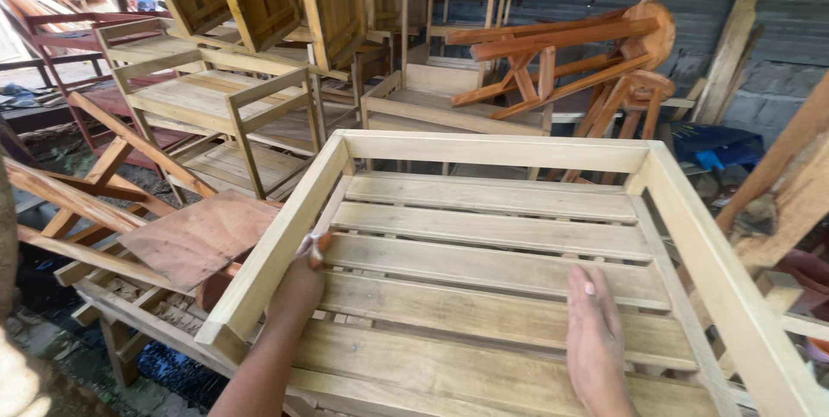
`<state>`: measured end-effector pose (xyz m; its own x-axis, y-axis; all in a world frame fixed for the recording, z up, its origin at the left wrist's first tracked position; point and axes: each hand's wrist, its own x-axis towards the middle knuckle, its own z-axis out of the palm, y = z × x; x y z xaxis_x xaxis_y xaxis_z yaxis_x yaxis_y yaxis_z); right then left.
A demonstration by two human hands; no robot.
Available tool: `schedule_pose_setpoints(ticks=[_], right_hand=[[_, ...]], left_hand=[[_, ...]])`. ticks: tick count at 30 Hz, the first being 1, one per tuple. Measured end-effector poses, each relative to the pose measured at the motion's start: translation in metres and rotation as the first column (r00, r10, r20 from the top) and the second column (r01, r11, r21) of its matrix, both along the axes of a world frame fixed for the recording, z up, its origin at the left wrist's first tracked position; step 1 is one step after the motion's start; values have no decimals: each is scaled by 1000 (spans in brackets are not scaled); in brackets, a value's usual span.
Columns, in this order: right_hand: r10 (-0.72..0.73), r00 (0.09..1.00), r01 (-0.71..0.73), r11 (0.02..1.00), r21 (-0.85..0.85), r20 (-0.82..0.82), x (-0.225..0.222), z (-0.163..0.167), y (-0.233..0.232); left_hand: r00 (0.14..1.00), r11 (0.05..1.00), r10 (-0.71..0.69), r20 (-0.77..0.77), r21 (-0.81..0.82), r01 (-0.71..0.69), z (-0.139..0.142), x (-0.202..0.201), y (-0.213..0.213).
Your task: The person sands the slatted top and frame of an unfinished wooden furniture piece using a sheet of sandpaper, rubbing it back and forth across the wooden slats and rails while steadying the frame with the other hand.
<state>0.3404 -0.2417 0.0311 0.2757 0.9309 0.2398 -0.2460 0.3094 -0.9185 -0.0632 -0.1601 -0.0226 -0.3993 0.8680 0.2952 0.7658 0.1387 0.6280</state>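
A pale wooden slatted frame [492, 151], like a chair seat or crate with raised side rails, fills the lower middle of the head view. My left hand [302, 279] presses against the inner face of its left rail [276, 244], with a small pale scrap under the fingers that I cannot identify. My right hand [594, 331] lies flat, palm down, fingers together, on the slats [484, 266] near the front. Neither hand clearly grips a tool.
Unfinished wooden chairs [220, 102] and frames are stacked at the left and back. Reddish-brown stools [587, 59] lie tipped at the back right. A brown board [194, 236] rests on a frame at the left. Planks [794, 184] lean at the right; a blue crate [717, 145] sits behind.
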Motion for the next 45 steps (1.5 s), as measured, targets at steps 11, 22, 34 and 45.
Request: schedule_pose_setpoints(ticks=[11, 22, 34, 45], right_hand=[[366, 917, -372, 928, 11, 161, 43, -8, 20], [65, -10, 235, 970, -61, 998, 62, 101, 29], [294, -271, 508, 853, -123, 916, 130, -4, 56], [320, -183, 95, 947, -307, 930, -142, 21, 51]], left_hand=[[688, 767, -590, 422, 27, 641, 40, 257, -63], [617, 644, -760, 203, 358, 676, 116, 191, -35], [987, 984, -162, -10, 81, 162, 14, 26, -19], [966, 984, -155, -208, 59, 170, 22, 39, -24]])
